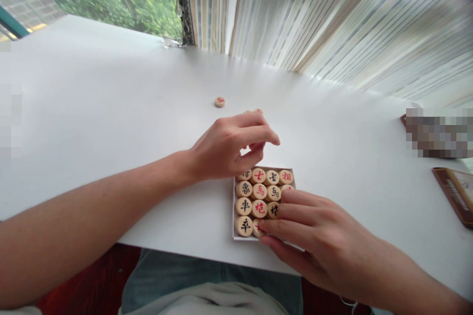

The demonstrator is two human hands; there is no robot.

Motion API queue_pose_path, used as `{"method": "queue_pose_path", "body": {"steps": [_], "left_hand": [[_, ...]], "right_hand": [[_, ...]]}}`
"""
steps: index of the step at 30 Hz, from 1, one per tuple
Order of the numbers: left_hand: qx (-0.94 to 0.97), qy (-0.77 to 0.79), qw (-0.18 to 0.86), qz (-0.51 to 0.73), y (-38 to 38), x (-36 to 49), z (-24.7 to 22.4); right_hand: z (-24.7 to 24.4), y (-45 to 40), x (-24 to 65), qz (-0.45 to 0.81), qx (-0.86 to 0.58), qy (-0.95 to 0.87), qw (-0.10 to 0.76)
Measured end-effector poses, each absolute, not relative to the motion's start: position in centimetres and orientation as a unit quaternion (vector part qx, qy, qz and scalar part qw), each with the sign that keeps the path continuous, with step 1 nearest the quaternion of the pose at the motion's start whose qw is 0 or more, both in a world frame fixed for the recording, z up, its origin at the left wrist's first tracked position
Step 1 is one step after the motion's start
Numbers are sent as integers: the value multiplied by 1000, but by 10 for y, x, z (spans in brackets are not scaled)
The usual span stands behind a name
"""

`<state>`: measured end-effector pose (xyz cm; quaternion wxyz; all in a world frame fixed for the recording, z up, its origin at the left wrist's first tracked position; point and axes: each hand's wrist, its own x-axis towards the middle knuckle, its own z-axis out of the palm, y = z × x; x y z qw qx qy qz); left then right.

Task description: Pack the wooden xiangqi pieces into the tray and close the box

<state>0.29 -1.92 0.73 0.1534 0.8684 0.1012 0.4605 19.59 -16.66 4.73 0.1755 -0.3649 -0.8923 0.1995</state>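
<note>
A shallow white-rimmed box (234, 206) on the table holds rows of round wooden Chinese chess pieces, marked with black or red characters. Over its right side lies my right hand (318, 236), fingers stretched out across the pieces; the index fingertip touches a red-marked piece (257, 227) in the near row, and the thumb is by the near rim. The pieces under that palm are hidden. My left hand (232, 145) hovers past the far left corner, fingers bent and apart, with nothing visible between them. Just beyond it, loose pieces (258, 111) are partly covered by the fingers.
One loose red-marked chess piece (219, 102) lies farther back on the white table (111, 108). At the right edge are a brown flat item (456, 194) and a blurred-out object (436, 135). Behind the table hang striped curtains (295, 10) beside a window.
</note>
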Motion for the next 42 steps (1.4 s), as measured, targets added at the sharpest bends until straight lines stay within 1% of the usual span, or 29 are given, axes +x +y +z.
{"method": "queue_pose_path", "body": {"steps": [3,10,17,26,33,42], "left_hand": [[868,92,148,466,-19,3,8],[867,92,148,468,-19,4,7],[867,94,152,464,-18,4,6],[870,103,158,456,-18,3,7],[870,104,156,456,-18,3,6],[871,107,152,455,-18,3,6]], "right_hand": [[46,-165,196,181,-358,-899,177],[46,-164,202,186,-351,-904,160],[48,-161,204,193,-342,-911,129],[45,-160,209,169,-317,-924,129],[49,-162,211,158,-347,-913,144],[42,-162,209,163,-338,-913,159]]}}
